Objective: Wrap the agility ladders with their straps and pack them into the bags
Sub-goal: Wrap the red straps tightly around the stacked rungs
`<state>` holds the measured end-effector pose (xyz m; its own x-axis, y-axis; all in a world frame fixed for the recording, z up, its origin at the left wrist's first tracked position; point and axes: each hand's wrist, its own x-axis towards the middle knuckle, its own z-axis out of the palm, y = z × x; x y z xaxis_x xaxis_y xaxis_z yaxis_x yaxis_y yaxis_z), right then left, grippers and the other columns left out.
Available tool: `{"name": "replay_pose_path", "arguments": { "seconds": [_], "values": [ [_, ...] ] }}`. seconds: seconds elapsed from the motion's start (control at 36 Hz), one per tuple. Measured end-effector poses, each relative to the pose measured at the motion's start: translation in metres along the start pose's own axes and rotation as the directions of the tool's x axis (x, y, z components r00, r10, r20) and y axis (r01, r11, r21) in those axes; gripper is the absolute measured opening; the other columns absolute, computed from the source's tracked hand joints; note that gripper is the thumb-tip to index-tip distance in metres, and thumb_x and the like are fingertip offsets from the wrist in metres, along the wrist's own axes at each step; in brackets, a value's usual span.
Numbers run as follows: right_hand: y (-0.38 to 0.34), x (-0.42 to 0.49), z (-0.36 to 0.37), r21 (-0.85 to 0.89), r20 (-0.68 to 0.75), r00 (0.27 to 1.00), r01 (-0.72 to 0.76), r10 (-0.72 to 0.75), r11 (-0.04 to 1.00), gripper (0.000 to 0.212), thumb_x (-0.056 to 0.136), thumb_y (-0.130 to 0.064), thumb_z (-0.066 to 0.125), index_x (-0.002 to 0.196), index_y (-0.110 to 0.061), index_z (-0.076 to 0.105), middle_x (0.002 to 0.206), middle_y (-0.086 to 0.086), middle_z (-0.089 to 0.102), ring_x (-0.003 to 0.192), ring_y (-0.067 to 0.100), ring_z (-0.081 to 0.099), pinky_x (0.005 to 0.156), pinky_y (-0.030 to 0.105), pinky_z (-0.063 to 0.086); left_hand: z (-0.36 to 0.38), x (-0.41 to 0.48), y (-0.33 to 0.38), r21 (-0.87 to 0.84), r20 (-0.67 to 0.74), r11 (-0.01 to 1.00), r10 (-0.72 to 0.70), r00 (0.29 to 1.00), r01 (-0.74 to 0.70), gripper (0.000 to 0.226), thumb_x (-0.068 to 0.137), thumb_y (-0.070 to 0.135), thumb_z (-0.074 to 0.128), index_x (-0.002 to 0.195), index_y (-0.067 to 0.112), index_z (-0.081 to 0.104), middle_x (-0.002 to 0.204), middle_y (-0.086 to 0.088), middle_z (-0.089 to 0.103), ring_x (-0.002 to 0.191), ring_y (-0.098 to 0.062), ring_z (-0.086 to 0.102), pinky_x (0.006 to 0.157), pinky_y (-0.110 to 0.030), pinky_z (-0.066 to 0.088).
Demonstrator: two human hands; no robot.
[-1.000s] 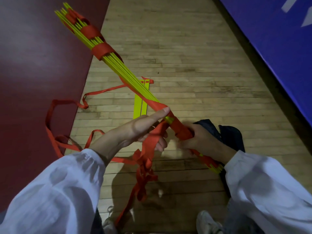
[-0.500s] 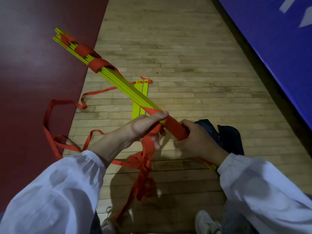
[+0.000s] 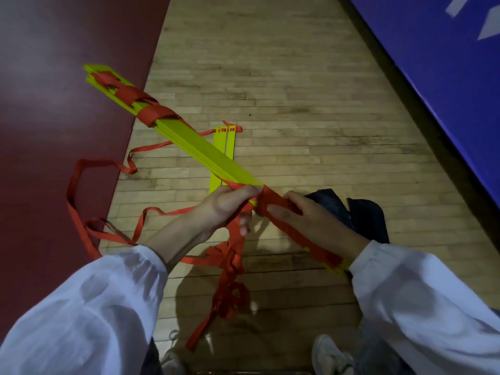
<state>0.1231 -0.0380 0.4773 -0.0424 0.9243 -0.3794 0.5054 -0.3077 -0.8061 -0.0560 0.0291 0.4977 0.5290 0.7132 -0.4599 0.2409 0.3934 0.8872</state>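
Observation:
A stack of yellow ladder rungs (image 3: 208,152) slants from upper left down to lower right above the floor, bound with red strap near its far end. My right hand (image 3: 311,223) grips the near part of the bundle over strap turns. My left hand (image 3: 224,207) pinches the red strap (image 3: 232,255) against the bundle; loose strap hangs below in a tangle and loops out to the left. Two more yellow rungs (image 3: 226,155) lie flat on the floor under the bundle. A dark bag (image 3: 362,215) lies crumpled behind my right hand.
Wooden floor (image 3: 297,104) runs ahead. A dark red mat (image 3: 54,104) covers the left side, a blue mat (image 3: 446,63) the right. My shoes (image 3: 330,355) show at the bottom edge.
The bundle's far end has dropped lower and turned flatter toward me. My left hand has pulled the strap tighter against the bundle; my right hand keeps its grip.

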Motion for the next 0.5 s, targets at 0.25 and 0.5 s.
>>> {"name": "replay_pose_path", "arguments": {
  "seconds": [0.25, 0.5],
  "values": [
    [-0.014, 0.004, -0.014, 0.404, 0.265, 0.963, -0.063, -0.051, 0.913, 0.052, 0.076, -0.018, 0.071, 0.126, -0.013, 0.058, 0.108, 0.011, 0.068, 0.094, 0.02, 0.067, 0.082, 0.036, 0.056, 0.008, -0.003, -0.005, 0.11, 0.171, 0.99, 0.073, 0.983, -0.092, 0.046, 0.098, 0.027, 0.05, 0.058, 0.017, 0.071, 0.049, -0.011, 0.06, 0.047, -0.021, 0.06, 0.064, -0.032, 0.044],
    [-0.015, 0.004, -0.022, 0.261, 0.021, 0.994, 0.095, -0.104, 0.961, 0.034, 0.081, -0.007, 0.074, 0.11, -0.013, 0.055, 0.091, 0.001, 0.066, 0.074, 0.004, 0.065, 0.064, 0.02, 0.05, -0.003, -0.004, 0.001, 0.297, 0.279, 0.95, 0.011, 0.96, -0.098, 0.035, 0.082, 0.036, 0.058, 0.091, 0.004, 0.066, 0.092, -0.024, 0.069, 0.079, -0.022, 0.059, 0.072, -0.032, 0.039]
  ]
}}
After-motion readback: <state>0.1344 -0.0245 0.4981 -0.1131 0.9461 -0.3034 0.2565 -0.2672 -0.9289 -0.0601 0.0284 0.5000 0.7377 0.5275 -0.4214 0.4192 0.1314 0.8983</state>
